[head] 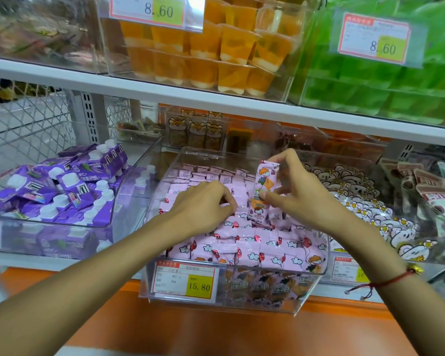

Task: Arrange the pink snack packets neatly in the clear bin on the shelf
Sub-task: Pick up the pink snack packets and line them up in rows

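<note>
Evidently making room, the left hand (203, 201) presses curled fingers into the packets (242, 242) while the right hand (301, 194) pinches one packet (263, 191) upright, ready to slot into the bin (311, 294).

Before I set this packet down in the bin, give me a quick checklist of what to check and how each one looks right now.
1. Right hand holds the upright pink packet firmly: ok.
2. Left hand rests on the packets in the bin, steadying them: ok.
3. Open slot for the packet beside the left fingers: cannot tell.
4. Back rows stand neatly: ok.
5. Front packets lie loose, not in rows: not ok.
6. Price tag on the bin front unobstructed: ok.
</note>
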